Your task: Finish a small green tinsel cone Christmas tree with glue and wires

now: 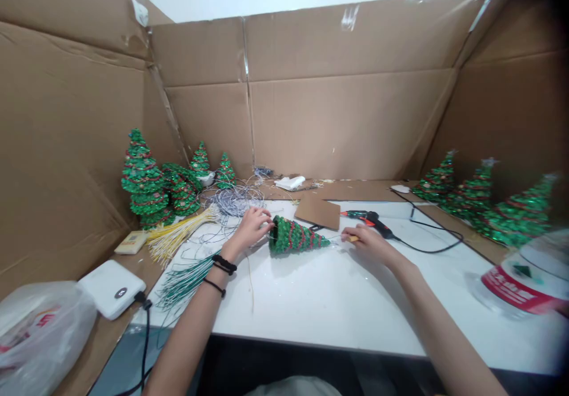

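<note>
A small green artificial Christmas tree point(297, 236) with a red garland lies on its side on the white board, its hollow base facing left and its tip right. My left hand point(253, 228), with dark bands on the wrist, has its bent fingertips at the rim of that base. Thin strands show beneath those fingers. Just beyond the tip, my right hand point(365, 243) is closed around a small tool with an orange-brown handle point(352, 238); its working end is unclear. Pale, silvery material shows between the tip and these fingers.
A glue gun point(371, 221) with a black cord lies behind my right hand, beside a cardboard piece point(317, 213). Wire bundles point(184, 286) and tangled silver wire point(235, 199) lie left. Decorated trees point(143, 179) stand both sides. A large plastic bottle point(520, 283) is right, a white power bank point(113, 287) left.
</note>
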### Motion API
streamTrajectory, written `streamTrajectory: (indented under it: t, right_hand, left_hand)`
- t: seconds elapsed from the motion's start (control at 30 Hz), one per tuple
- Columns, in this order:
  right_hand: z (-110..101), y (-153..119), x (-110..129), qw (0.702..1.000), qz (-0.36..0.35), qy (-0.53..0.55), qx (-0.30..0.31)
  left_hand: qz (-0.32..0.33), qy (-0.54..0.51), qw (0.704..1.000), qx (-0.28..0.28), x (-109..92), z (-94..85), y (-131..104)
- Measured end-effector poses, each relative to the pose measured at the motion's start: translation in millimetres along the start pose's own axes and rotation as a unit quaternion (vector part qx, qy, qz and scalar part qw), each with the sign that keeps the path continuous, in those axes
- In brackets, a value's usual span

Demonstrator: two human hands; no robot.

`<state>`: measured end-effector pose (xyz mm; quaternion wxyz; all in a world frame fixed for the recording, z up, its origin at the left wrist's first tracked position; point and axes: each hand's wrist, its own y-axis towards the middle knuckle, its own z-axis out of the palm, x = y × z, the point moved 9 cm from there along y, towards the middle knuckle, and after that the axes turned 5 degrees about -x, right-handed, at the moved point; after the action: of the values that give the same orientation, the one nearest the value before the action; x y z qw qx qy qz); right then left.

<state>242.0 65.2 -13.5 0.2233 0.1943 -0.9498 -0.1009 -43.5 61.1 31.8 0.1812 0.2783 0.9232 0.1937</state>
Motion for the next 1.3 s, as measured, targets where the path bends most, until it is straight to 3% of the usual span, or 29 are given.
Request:
streamTrajectory:
  t: [0.23, 0.4, 0.73, 0.93, 1.17, 1.3]
  right_hand:
    - [10.5, -2.3, 21.5, 0.999, -0.016, 0.008, 0.046]
    - [11.9, -1.7, 35.0, 0.999, -0.009, -0.001, 0.047]
    - [19.2, -1.6, 32.5, 0.998, 0.0, -0.016, 0.06]
    - [17.0, -1.0, 34.4, 0.999, 0.002, -0.002, 0.051]
    - [17.1, -1.1, 34.6, 0.999, -0.001, -0.006, 0.047]
    - [18.4, -0.8, 33.4, 0.999, -0.004, -0.001, 0.046]
  left_hand:
    - [-0.051, -0.087, 0.995, 0.018, 10.8, 5.8, -0.6]
    - [-0.073, -0.127, 0.989, 0.027, 19.3, 8.8, -1.5]
    - [-0.116, -0.09, 0.986, 0.078, 43.0, 5.7, -11.8]
    - [-0.098, -0.043, 0.991, 0.085, 32.7, 2.6, -11.7]
    - [0.015, 0.054, 0.993, 0.101, 1.1, 3.8, -8.4]
    - [0.017, 0.075, 0.991, 0.107, -1.2, 7.9, -6.4]
